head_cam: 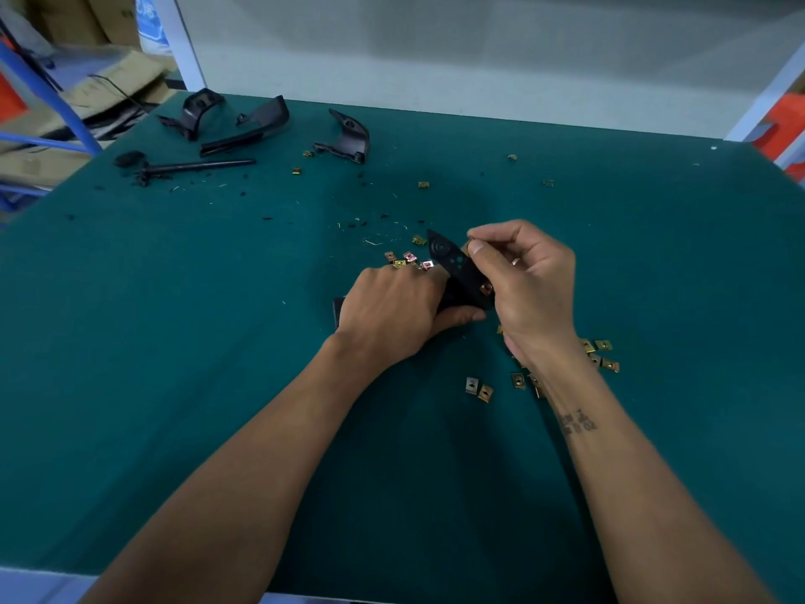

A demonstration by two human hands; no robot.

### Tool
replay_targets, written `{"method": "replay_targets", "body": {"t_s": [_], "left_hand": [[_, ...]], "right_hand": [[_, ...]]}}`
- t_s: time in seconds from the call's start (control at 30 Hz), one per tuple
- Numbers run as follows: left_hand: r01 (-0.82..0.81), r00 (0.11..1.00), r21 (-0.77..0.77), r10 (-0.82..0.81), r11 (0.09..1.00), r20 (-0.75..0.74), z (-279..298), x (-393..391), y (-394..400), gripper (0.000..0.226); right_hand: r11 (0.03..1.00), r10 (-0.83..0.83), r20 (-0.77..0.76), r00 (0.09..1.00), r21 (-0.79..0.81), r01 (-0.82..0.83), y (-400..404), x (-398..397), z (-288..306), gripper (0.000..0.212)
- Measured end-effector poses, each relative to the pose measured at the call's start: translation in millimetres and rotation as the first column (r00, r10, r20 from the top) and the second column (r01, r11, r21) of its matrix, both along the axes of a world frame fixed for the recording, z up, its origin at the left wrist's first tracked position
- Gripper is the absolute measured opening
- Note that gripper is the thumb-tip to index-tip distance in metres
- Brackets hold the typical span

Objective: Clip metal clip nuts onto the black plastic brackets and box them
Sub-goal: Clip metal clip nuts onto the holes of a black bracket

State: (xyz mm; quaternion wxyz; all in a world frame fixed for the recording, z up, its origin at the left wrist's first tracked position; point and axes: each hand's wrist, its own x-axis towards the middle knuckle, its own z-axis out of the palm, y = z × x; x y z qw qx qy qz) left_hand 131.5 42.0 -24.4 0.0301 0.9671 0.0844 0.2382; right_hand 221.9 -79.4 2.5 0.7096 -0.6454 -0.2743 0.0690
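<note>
My left hand (392, 313) grips a black plastic bracket (455, 268) over the green table, its pointed end tilted up and away. One brass clip nut (486, 289) sits clipped on the bracket's right edge. My right hand (529, 285) pinches another clip nut (467, 248) between thumb and forefinger against the bracket's upper edge; most of that nut is hidden by the fingertips. Loose clip nuts (407, 260) lie just beyond my left hand, and several more (603, 355) are scattered under and beside my right wrist.
Three black brackets lie at the far left of the green mat (218, 342): two side by side (235, 122) and one (348, 137) to their right. A black rod (196, 167) and plastic shavings lie near them. Cardboard and a blue frame (52, 102) stand beyond the left edge.
</note>
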Motion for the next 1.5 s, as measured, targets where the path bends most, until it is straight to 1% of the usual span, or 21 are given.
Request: {"method": "replay_targets", "body": {"t_s": [0.3,0.43,0.53,0.67,0.7,0.77,0.83,0.9,0.93,1.0,1.03,1.1,1.23,1.43,1.5], "left_hand": [[0.000,1.000,0.003,-0.001,1.000,0.008,0.6,-0.8,-0.2,0.055],[-0.023,0.999,0.036,0.025,0.999,-0.044,0.6,-0.3,0.2,0.068],[-0.024,0.998,0.033,0.026,0.999,-0.062,0.7,-0.1,0.2,0.067],[-0.023,0.997,0.034,0.025,0.999,-0.078,1.0,0.6,0.1,0.074],[-0.023,0.996,0.036,0.026,0.999,-0.083,1.4,0.7,0.1,0.075],[-0.018,0.996,0.035,0.021,0.999,-0.088,1.2,0.3,0.0,0.076],[-0.015,0.996,0.032,0.017,0.999,-0.086,1.5,0.2,-0.2,0.073],[-0.014,0.996,0.031,0.017,0.999,-0.087,1.6,0.3,-0.2,0.073],[-0.015,0.996,0.031,0.018,0.999,-0.091,1.5,0.0,-0.1,0.075],[-0.016,0.995,0.033,0.019,0.999,-0.098,1.5,-0.6,0.8,0.077],[-0.015,0.995,0.033,0.018,0.999,-0.099,1.5,-1.0,1.0,0.077],[-0.018,0.994,0.032,0.021,0.999,-0.105,1.8,-1.4,0.6,0.076],[-0.031,0.992,0.041,0.036,0.999,-0.123,1.6,-0.8,0.9,0.076],[-0.039,0.992,0.015,0.041,0.999,-0.117,1.2,-1.4,0.7,0.076],[-0.040,0.993,0.017,0.042,0.999,-0.112,0.8,-1.8,1.2,0.075]], "right_hand": [[1.000,0.002,-0.014,1.000,-0.015,-0.002,1.5,0.8,-3.4,0.018],[1.000,-0.022,-0.008,1.000,-0.013,0.022,3.0,-0.9,-5.7,0.019],[1.000,-0.001,-0.022,1.000,-0.006,0.001,2.1,-0.7,-4.9,0.018],[1.000,-0.012,0.024,1.000,-0.015,0.013,2.6,-2.4,-7.3,0.020],[1.000,-0.018,0.018,1.000,-0.009,0.018,3.5,-3.6,-8.1,0.021],[0.999,-0.026,-0.045,0.999,0.030,0.028,5.0,-6.7,-7.6,0.021],[0.997,-0.030,-0.097,0.995,0.066,0.037,5.3,-8.4,-6.9,0.017],[0.996,-0.015,-0.105,0.994,0.087,0.025,5.0,-9.7,-6.0,0.013],[0.994,-0.003,-0.111,0.994,0.108,0.015,4.8,-10.5,-5.4,0.014],[0.990,0.000,-0.111,0.994,0.141,0.016,4.6,-11.3,-5.9,0.026],[0.989,-0.004,-0.106,0.994,0.144,0.019,4.9,-11.9,-6.5,0.028],[0.991,0.010,-0.095,0.995,0.137,0.003,5.7,-14.2,-7.7,0.026],[0.993,0.055,-0.070,0.996,0.111,-0.047,5.6,-16.4,-8.3,0.029],[0.998,0.063,-0.098,0.993,0.023,-0.061,2.4,-9.8,-5.8,0.033],[0.997,0.077,-0.099,0.992,0.008,-0.077,1.8,-8.1,-6.4,0.028]]}}
